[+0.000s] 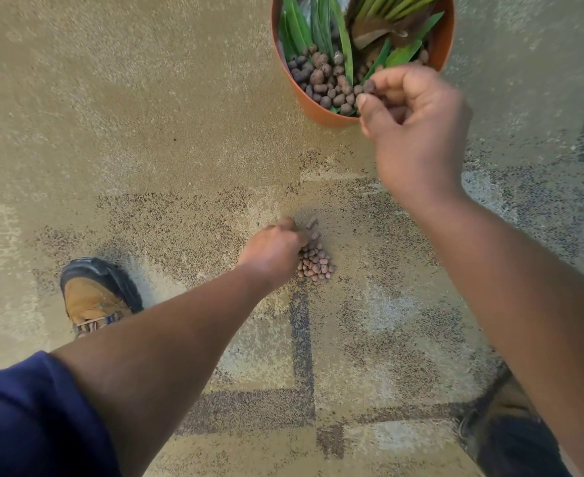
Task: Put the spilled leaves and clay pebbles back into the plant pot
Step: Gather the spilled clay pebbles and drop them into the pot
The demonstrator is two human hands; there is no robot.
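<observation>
Nearest the head camera, a dark blue sleeve (36, 418) covers the left upper arm. Beyond it the left hand (273, 251) curls its fingers into a small pile of clay pebbles (314, 259) on the patterned carpet (146, 132). Farther out, the right hand (411, 122) pinches pebbles over the near rim of the orange plant pot (314, 106), which holds pebbles and green leaves (318, 29). 1 tan shoe (94, 297) stands at left.
</observation>
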